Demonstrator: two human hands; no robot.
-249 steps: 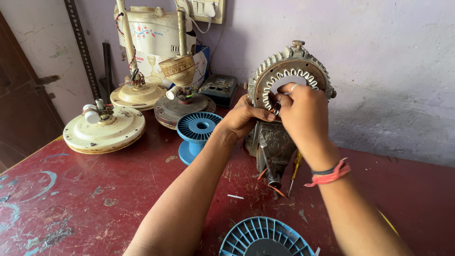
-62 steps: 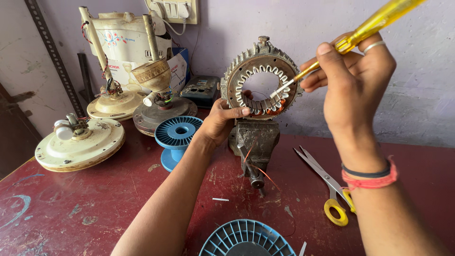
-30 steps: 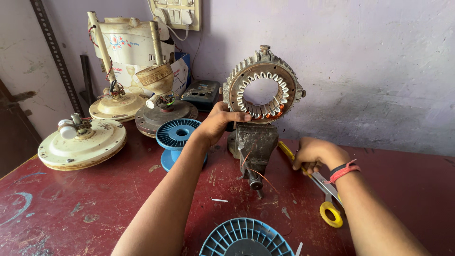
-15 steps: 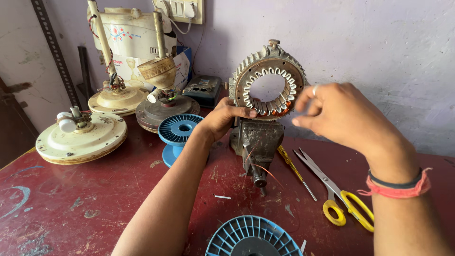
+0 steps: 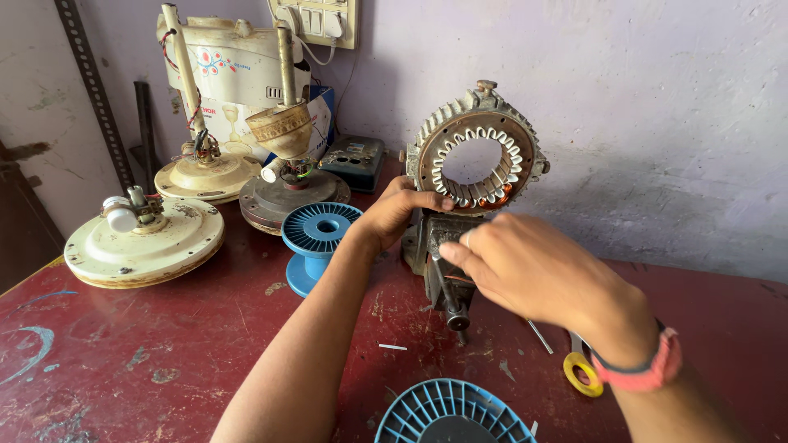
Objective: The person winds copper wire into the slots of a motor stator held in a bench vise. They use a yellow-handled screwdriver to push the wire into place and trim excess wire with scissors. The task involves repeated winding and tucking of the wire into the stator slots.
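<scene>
Left hand (image 5: 394,215) grips stator (image 5: 476,148).

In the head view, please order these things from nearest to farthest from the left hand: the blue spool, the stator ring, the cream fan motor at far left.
1. Stator ring: the left hand grips its lower left edge.
2. Blue spool: just left of the hand, standing on the table.
3. Cream fan motor: far left.

Scissors (image 5: 581,371) mostly hidden behind right wrist; lower blue spool (image 5: 454,414) cut by bottom edge.
</scene>
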